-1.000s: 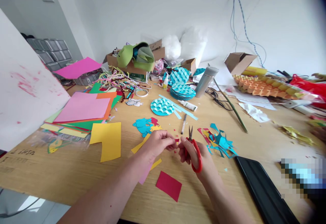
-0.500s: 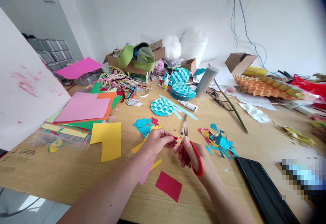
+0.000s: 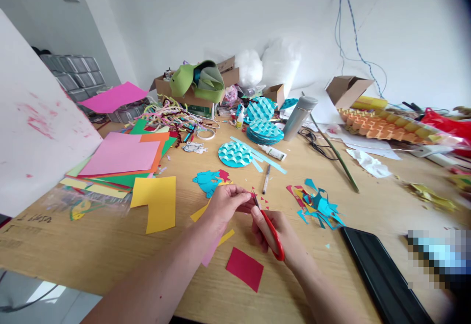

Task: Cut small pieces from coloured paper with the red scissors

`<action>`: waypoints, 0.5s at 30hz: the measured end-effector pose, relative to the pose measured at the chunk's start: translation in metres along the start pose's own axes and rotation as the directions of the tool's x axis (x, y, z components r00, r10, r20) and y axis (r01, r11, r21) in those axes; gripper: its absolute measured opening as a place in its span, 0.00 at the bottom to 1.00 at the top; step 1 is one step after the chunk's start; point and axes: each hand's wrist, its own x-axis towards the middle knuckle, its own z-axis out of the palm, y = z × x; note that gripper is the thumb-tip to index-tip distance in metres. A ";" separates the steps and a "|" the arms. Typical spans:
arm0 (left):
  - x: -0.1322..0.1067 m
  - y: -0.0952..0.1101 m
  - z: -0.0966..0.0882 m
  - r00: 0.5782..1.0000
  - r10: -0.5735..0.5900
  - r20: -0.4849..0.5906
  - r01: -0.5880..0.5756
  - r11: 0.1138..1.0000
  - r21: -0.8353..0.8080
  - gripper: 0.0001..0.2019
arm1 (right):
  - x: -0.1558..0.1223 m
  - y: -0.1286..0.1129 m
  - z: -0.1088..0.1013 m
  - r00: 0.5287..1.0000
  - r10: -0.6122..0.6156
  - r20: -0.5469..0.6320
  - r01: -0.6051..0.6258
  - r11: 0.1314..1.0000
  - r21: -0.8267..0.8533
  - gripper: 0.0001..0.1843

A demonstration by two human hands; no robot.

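My right hand [image 3: 270, 230] grips red-handled scissors [image 3: 278, 246], their narrow blades pointing up and left to the fingertips of my left hand [image 3: 231, 200]. Thumb and fingers of the left hand are pinched on a small piece of red paper, mostly hidden by the fingers and blades. Tiny red paper scraps [image 3: 262, 200] lie just beyond the blades. Blue paper fish shapes [image 3: 208, 182] rest behind the left hand. A red paper rectangle [image 3: 245, 268] is on the table below the hands, and a yellow L-shaped sheet [image 3: 162, 204] lies to the left.
Blue and red paper offcuts [image 3: 324, 207] are heaped to the right, near a black tray-like object [image 3: 379, 270]. A pen [image 3: 266, 179], a glue tube [image 3: 273, 152] and a blue scaled disc [image 3: 234, 154] lie ahead. Coloured sheets [image 3: 121, 154] are stacked left; a steel flask [image 3: 300, 118] stands behind.
My right hand has turned the scissors leftward, bringing the blades from upright to the left fingertips. My left hand stays nearly where it was, still pinching.
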 end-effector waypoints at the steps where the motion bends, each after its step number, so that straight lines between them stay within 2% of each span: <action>1: 0.000 0.000 0.000 1.000 0.001 -0.002 -0.001 1.000 0.001 0.08 | 0.000 0.000 0.000 1.000 0.000 -0.002 0.000 1.000 0.000 0.27; 15: -0.002 0.000 0.002 1.000 0.004 -0.030 -0.004 1.000 -0.009 0.09 | 0.001 -0.001 0.000 1.000 0.001 -0.016 -0.001 1.000 -0.013 0.28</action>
